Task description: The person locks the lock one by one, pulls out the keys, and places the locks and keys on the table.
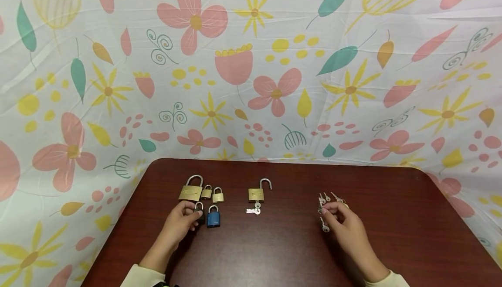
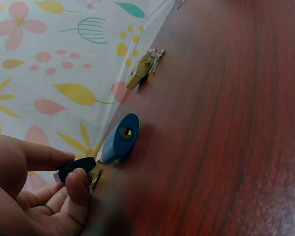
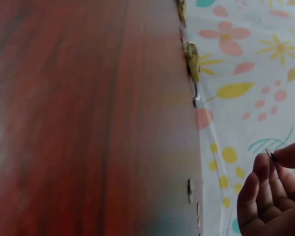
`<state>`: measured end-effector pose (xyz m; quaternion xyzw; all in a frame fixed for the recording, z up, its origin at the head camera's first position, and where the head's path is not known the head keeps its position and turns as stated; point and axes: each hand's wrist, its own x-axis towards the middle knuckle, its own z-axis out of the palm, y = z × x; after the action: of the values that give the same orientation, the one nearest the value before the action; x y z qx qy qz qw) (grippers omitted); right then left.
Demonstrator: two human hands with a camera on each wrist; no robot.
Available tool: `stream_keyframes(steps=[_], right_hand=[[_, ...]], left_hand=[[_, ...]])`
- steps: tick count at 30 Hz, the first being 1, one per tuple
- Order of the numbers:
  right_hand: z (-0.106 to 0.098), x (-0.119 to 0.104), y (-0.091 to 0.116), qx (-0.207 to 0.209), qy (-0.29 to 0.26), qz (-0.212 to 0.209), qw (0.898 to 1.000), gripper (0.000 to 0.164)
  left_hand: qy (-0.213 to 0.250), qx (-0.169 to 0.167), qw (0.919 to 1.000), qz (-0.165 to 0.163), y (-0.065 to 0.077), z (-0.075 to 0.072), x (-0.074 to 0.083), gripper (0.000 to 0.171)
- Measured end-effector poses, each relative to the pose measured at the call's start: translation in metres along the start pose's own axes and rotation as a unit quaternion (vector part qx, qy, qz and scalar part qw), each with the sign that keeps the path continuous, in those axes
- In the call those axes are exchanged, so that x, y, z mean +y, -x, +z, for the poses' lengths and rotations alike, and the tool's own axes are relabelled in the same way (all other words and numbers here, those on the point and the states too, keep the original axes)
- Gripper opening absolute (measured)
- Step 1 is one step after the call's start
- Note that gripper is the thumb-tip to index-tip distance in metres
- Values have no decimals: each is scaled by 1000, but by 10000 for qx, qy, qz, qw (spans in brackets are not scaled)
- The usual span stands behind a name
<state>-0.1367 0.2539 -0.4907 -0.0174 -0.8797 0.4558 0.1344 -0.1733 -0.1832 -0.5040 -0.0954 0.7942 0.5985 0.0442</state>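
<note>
On the left, my left hand grips a small black padlock between thumb and fingers; its shackle is closed. In the left wrist view the black padlock is tilted in the fingers. A blue padlock stands just right of that hand. Behind it are a large brass padlock and two smaller brass padlocks, one beside the other. On the right, my right hand pinches a small key between thumb and fingertip. Several loose keys lie around this hand.
A brass padlock with its shackle swung open lies mid-table, keys at its lower edge. The dark red wooden table ends at the back against a flower-printed cloth.
</note>
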Motion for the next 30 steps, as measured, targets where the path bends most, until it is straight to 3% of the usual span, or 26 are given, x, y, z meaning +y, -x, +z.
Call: stream_keyframes(steps=[6,16,23,30], right_hand=[[-7,8,3,108,86,117,9998,10],[-17,16,3,-108,242,405,9988,15],[-27,21,3,-422,544,486,9964,15],[-39,31,0,-624,972,448,9923,12]], left_hand=[[-657,0,9978,-40,2,1,-5,25],[-1223,92,9924,127,4,3,-4,20],[-2035,214,9782,351,3,0,-1,24],[-2516,296,9656,595,4,0,-1,25]])
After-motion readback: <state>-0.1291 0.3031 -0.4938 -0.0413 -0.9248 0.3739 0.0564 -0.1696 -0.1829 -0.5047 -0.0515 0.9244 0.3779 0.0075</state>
